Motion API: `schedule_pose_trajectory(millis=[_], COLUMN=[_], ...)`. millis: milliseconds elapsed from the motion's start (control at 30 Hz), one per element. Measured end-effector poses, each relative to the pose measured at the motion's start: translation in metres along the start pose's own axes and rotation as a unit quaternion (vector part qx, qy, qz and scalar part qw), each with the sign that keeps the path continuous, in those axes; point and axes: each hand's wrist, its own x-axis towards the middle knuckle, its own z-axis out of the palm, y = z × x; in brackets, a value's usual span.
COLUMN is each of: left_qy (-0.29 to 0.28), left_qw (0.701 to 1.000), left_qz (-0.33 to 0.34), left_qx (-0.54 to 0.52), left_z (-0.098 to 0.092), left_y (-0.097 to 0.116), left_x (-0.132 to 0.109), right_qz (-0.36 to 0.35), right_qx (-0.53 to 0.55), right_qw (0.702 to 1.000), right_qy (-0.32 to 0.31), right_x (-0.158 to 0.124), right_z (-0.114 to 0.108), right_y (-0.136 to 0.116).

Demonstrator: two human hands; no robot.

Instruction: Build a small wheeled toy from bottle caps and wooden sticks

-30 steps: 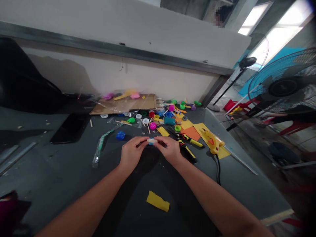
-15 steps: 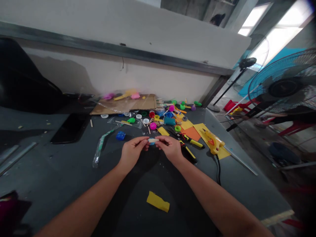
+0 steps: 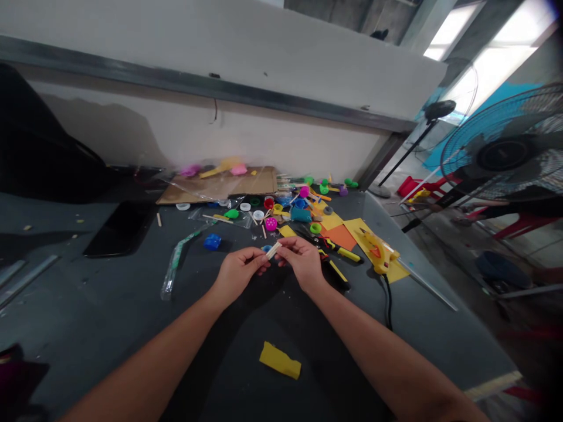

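Between my hands, short pale wooden sticks (image 3: 273,251) lie side by side and slant up to the right. My left hand (image 3: 241,271) pinches their lower end with thumb and fingers. The upper end is in the closed fingers of my right hand (image 3: 302,262). Just behind the sticks a blue round cap (image 3: 266,248) shows in part; whether it is held or lies on the table I cannot tell. A blue bottle cap (image 3: 212,241) sits left of my hands, and pliers with yellow-black handles (image 3: 335,271) lie right of them.
A yellow glue gun (image 3: 382,253) with a black cord rests on yellow paper at the right. Several coloured caps and sticks are heaped behind my hands. A clear bent tube (image 3: 170,275) and a black phone (image 3: 118,230) lie left; a yellow paper strip (image 3: 280,360) lies in front.
The sticks have turned from level to slanted, their right end now higher. My right hand has lifted slightly, and both hands still grip them.
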Motion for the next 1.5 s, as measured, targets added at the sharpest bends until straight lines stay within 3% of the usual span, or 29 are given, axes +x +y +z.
schedule_pose_trajectory(millis=[233,567,1500], left_qy=[-0.036,-0.013,-0.005], left_qw=[0.999,1.0,0.997], left_qz=[-0.001,-0.014,0.026], left_qx=[0.016,0.015,0.069], left_z=[0.001,0.003,0.002], left_y=[-0.003,0.008,-0.001], left_x=[0.001,-0.003,0.0], right_qz=[0.007,0.008,-0.008], right_qx=[0.013,0.012,-0.003], right_qw=[1.0,1.0,1.0], right_qy=[0.02,0.014,-0.01], right_x=[-0.001,-0.001,0.0], right_z=[0.003,0.005,0.0], right_y=[-0.003,-0.002,-0.001])
